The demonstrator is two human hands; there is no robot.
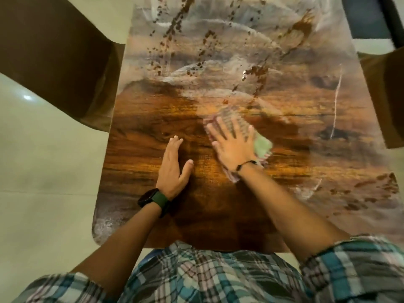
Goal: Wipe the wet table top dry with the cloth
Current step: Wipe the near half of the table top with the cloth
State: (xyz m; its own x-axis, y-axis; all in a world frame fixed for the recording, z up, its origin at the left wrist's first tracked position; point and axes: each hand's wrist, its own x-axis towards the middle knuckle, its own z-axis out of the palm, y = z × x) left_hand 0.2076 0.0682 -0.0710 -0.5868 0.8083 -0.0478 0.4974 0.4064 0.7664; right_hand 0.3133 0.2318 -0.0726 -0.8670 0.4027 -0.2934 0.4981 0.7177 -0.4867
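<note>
The right hand (231, 147) lies flat with fingers spread, pressing the cloth (240, 136) onto the table top (135, 154). Just beside it, the left hand (173, 167) rests flat and holds nothing. Beyond both hands, dark droplets (175, 27) and pale smears cover the surface.

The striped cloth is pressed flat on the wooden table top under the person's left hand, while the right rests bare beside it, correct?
Not quite: the head view shows the right hand pressing the striped cloth flat on the wooden table top, while the left hand rests bare beside it.
</note>
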